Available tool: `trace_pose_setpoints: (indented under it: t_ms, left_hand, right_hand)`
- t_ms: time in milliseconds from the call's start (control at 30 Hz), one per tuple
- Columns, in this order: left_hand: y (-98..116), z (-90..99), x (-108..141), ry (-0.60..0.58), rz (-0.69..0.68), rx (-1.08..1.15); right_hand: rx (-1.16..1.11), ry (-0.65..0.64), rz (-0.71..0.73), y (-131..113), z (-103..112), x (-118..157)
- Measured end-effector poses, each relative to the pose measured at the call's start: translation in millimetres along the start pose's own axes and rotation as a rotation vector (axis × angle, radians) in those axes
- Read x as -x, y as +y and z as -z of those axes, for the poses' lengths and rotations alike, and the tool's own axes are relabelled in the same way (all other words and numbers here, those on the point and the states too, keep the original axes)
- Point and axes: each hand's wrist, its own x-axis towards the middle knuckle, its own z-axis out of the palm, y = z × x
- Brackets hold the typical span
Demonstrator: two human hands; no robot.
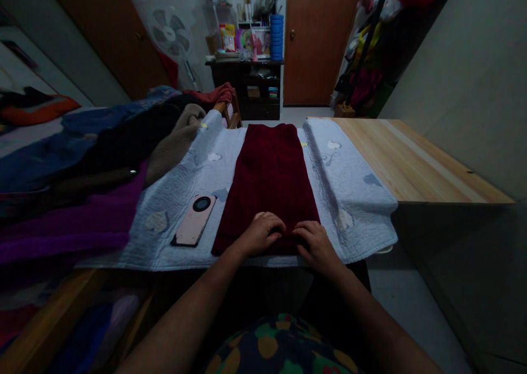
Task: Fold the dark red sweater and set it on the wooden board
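Note:
A dark red towel (272,171) lies folded in a long strip, running away from me over a light blue quilted cover (164,253). At its near end, my left hand (262,233) rests with curled fingers gripping the cloth. Close by on the right, my right hand (316,243) has its fingers bent over the same near edge, the thumb below them. A small gap separates the two hands. The fingertips are partly hidden in the dark fabric. Left of the towel, a pink phone (193,223) with a round black camera lies back side up.
Piled clothes (94,149), including a purple cloth (90,215), cover the left side. A wooden board (415,160) extends to the right beside the wall. Farther back stand a fan (168,33), a dark cabinet (242,91) and a brown door (313,44).

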Motion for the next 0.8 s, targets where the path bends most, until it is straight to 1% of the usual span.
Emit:
trace_pose_setpoints:
  t_ms: [67, 167, 333, 467, 633, 800]
  left_hand:
    - [2, 1.7, 0, -0.022, -0.001, 0.007]
    - [4, 3.5, 0, -0.028, 0.007, 0.007]
    - [7, 3.4, -4, -0.031, 0.042, -0.010]
    - [6, 2.7, -7, -0.032, 0.044, -0.012]
    - [5, 2.0, -7, -0.036, 0.044, -0.017]
    - [2, 0.0, -4, -0.025, 0.013, 0.003]
  right_hand:
    - [-0.050, -0.004, -0.013, 7, -3, -3]
    - [-0.150, -0.016, -0.041, 14, -2, -9]
    - [-0.271, -0.067, -0.080, 16, 5, -16]
    - [-0.338, -0.093, -0.082, 20, 6, -18]
    - [-0.391, -0.128, -0.036, 24, 11, -14]
    - [-0.342, -0.065, -0.031, 25, 16, 0]
